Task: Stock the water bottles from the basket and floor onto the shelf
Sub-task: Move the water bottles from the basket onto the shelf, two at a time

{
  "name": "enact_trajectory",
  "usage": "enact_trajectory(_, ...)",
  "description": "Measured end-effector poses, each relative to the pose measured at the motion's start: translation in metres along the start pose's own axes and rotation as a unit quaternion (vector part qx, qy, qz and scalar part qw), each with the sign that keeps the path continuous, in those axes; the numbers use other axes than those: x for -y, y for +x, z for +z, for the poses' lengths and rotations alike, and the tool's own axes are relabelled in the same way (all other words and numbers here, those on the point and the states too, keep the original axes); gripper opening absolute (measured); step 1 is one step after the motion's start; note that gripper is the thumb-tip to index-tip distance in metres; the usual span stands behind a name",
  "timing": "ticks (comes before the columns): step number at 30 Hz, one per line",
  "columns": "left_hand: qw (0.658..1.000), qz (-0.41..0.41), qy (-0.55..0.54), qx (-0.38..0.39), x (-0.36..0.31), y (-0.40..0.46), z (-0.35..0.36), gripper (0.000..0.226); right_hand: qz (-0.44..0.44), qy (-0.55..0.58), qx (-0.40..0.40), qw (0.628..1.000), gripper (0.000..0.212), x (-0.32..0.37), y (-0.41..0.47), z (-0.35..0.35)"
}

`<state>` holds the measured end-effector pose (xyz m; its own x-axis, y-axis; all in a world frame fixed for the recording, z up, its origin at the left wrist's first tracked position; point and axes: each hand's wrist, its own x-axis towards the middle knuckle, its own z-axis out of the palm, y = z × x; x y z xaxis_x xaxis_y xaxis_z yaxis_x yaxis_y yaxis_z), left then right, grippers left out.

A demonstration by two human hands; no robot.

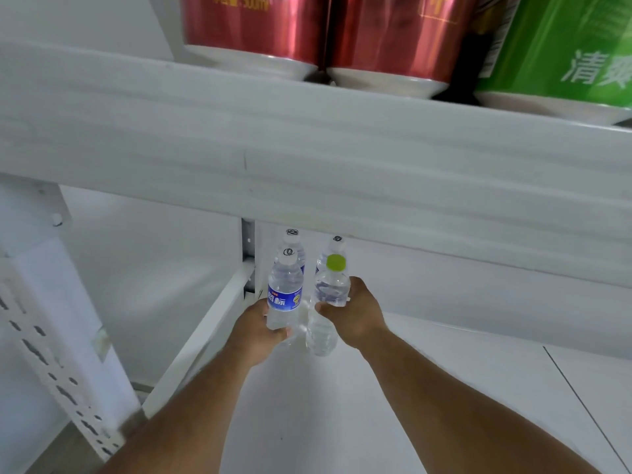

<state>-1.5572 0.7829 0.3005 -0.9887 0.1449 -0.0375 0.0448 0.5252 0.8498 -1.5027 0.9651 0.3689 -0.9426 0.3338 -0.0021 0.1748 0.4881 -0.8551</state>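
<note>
Both bare forearms reach forward, converging toward centre. Left hand (258, 325) palm turned inward, fingers curled round blue-label bottle (284, 295) low on its body. Right hand (355, 311) slightly farther forward, thumb and fingers wrapped round green-cap bottle (332, 285). Hands close together, not touching.

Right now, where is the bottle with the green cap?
In the head view, the green-capped bottle is just right of centre, held by the right hand over the lower shelf, beside the blue-label bottle in the left hand.
</note>
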Motion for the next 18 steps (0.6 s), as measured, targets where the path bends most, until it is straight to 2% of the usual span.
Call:
enact_trajectory(7, 1.000, -0.009, 0.005, 0.015, -0.002, -0.009, -0.002, 0.056, 0.010, 0.003, -0.013, 1.000, 0.049, 0.003, -0.001, 0.004)
enact_trajectory(12, 0.999, -0.035, 0.013, 0.030, -0.005, -0.026, -0.008, 0.073, 0.025, -0.013, -0.012, 1.000, 0.057, 0.004, -0.009, 0.003)
enact_trajectory(16, 0.998, -0.049, 0.016, 0.034, -0.008, -0.051, -0.010, 0.063, 0.050, -0.030, -0.011, 0.998, 0.060, 0.006, -0.022, 0.001)
enact_trajectory(18, 0.996, -0.056, 0.047, 0.059, -0.009, -0.066, -0.014, 0.071, 0.071, -0.044, -0.003, 0.996, 0.066, 0.010, -0.035, -0.001)
